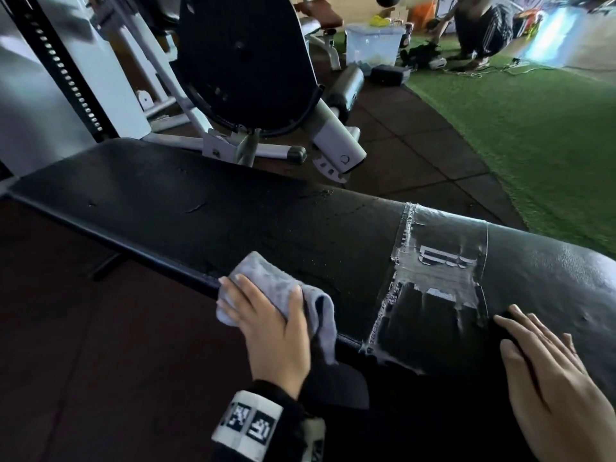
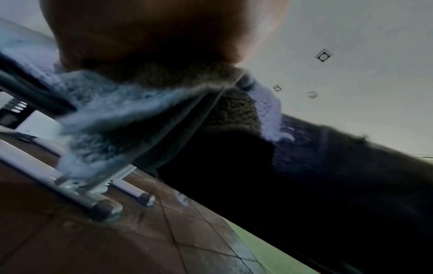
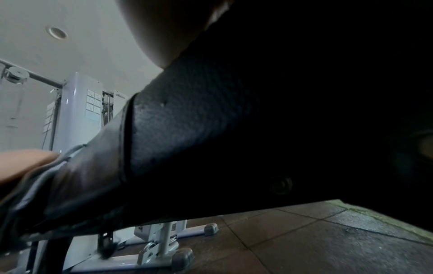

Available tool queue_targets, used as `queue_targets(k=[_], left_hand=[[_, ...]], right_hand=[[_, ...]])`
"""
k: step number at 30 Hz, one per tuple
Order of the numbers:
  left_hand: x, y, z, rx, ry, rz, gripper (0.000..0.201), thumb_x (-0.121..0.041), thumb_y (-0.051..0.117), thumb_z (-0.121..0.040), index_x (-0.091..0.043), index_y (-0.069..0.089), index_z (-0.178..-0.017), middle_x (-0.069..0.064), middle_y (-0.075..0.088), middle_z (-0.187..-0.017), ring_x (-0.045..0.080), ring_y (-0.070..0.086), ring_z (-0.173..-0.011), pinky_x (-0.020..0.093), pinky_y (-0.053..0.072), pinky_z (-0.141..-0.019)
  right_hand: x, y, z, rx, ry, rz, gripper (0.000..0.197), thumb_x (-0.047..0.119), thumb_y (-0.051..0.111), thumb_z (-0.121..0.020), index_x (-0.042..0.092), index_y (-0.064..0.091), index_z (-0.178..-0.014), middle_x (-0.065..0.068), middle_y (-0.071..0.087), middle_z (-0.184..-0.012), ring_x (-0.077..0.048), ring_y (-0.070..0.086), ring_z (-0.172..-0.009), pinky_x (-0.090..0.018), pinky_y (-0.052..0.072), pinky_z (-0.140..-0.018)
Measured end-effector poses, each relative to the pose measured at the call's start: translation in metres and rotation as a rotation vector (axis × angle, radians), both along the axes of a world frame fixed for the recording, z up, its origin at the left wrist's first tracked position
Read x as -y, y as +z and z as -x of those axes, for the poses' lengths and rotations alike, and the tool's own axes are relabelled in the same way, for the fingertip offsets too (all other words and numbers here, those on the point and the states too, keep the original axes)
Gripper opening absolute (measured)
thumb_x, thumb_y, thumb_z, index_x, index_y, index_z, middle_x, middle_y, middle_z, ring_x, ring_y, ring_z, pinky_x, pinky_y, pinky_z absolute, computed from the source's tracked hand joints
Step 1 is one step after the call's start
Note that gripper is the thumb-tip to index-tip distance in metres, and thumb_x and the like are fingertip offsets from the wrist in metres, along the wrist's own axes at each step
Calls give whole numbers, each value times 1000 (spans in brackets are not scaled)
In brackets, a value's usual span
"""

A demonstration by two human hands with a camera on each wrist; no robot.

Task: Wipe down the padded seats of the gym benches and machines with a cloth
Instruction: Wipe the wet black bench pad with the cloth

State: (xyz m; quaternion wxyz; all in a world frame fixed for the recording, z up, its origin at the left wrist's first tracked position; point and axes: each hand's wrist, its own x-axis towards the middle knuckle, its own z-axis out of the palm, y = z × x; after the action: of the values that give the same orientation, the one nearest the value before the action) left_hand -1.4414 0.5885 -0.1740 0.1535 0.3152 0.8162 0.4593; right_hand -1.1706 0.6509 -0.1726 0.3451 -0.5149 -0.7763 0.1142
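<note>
Cloth [image 1: 283, 295]: grey-blue terry, folded into a pad, lying on the near edge of the bench seat, part of it draped over the edge toward the floor. The left wrist view shows the loose end [image 2: 112, 118] hanging below the palm.

Left hand [image 1: 270, 331]: laid on top of the cloth, fingers extended along it, thumb out on the right side; it presses the cloth to the pad and does not visibly curl round it.

Bench seat [image 1: 206, 208]: long black padded surface running from upper left to lower right. The vinyl is cracked and flaking, with small lifted chips across the top.

Tape patch [image 1: 443, 278]: a band of clear tape across the pad to the right of the cloth, peeling, with torn white fragments and a frayed left border.

Right hand [image 1: 546, 371]: flat on the pad beyond the tape, fingers straight and spread, holding nothing; judged to be bracing.

Surroundings: white machine frame [image 1: 233, 145] behind the bench, dark floor tiles [image 1: 416, 155], green turf [image 1: 533, 145], a crouching person [image 1: 480, 31] well apart.

Risks, as judgement:
- A stroke carried rightward could catch the frayed tape border and lift or tear it further.
- Terry loops may snag on cracked vinyl and pull flakes loose, spreading debris.
- With only flat pressure on it, the cloth could bunch or slip off the near edge, led by the overhanging end.
- The hanging end may drag against the frame rail beneath.
</note>
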Motion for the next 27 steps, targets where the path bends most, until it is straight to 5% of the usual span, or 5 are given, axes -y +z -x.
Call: queue_targets(k=[3,7,13,19,27], left_hand=[[1,7,26,-39,-35,105,94,-64,35,-88,-14,-12,-152,-4,-24,-158,27,-27,-142,43,-1,-117],[-10,14,69,-374,-117,395,76,-55,29,-97,-10,4,-153,8,-5,-161,33,-12,-146,50,-2,-119],[-64,41,77,-598,-404,679,66,-52,21,-99,-20,4,-154,-1,-4,-162,25,-4,-148,43,-5,-118],[-48,35,19,-778,-789,430,69,-56,7,-88,-30,5,-153,-14,0,-160,11,-6,-147,33,-12,-118],[4,14,79,-796,-749,101,53,-41,33,-95,-25,39,-146,-11,35,-152,9,22,-144,32,11,-118]], right_hand=[[0,0,2,4,-6,-4,57,49,30,-87,15,62,-120,2,49,-139,-10,35,-134,-35,16,-115],[1,-2,3,44,-18,-17,60,53,32,-87,13,63,-119,-1,50,-139,-14,38,-133,-39,19,-115],[2,-5,3,95,-26,-27,75,66,24,-89,9,63,-119,-7,51,-137,-19,41,-131,-45,24,-113],[0,-7,-1,108,0,-36,71,62,24,-90,10,61,-122,-4,49,-139,-18,39,-132,-42,22,-114],[0,-6,-2,84,4,-76,56,46,32,-89,11,61,-122,-4,49,-139,-15,39,-133,-44,24,-113]])
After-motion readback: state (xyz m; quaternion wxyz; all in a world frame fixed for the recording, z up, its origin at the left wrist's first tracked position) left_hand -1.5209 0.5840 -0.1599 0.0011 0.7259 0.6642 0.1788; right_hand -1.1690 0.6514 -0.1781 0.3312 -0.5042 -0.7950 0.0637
